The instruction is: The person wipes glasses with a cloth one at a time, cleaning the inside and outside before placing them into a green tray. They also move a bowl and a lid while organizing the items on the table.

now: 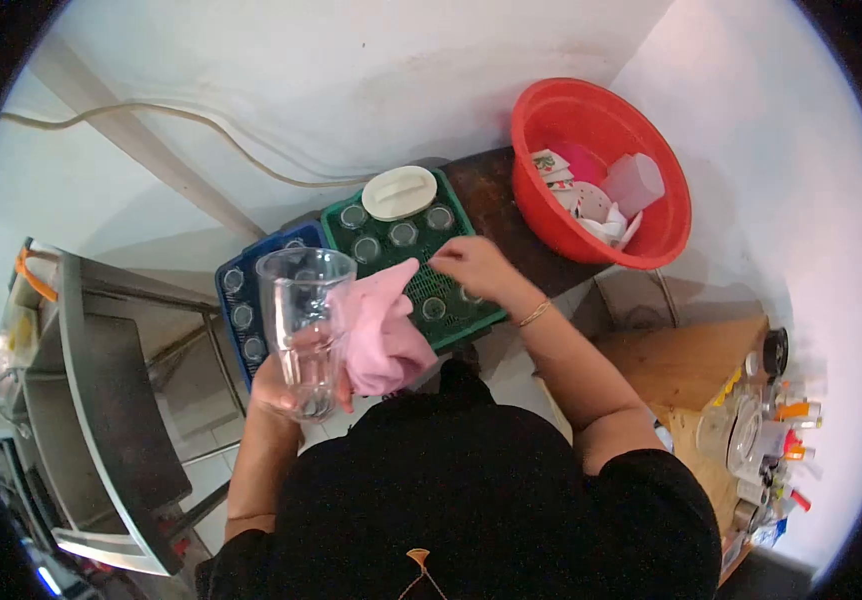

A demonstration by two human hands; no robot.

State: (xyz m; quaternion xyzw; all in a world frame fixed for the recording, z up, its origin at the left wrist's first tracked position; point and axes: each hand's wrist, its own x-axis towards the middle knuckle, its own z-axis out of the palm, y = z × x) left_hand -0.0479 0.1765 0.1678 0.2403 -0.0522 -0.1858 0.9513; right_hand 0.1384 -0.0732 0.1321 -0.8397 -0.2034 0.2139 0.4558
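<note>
My left hand [281, 388] is wrapped round the lower part of a tall clear glass [303, 290], held upright with its wide mouth up. A pink cloth [383, 335] hangs bunched against the glass's right side, close to my left fingers. Whether those fingers also grip the cloth is hidden. My right hand [476, 268] is above the green crate, its fingers curled together just right of the cloth's raised corner. A small gap shows between them, and nothing is visible in that hand.
A green crate [466, 215] and a blue crate [223, 325] hold several upside-down glasses. On the green one lies a cream oval lid [399, 193]. A red basin [671, 225] with dishes stands right on a dark table [491, 200]. A metal rack [101, 400] is left, a wooden cabinet [671, 365] right.
</note>
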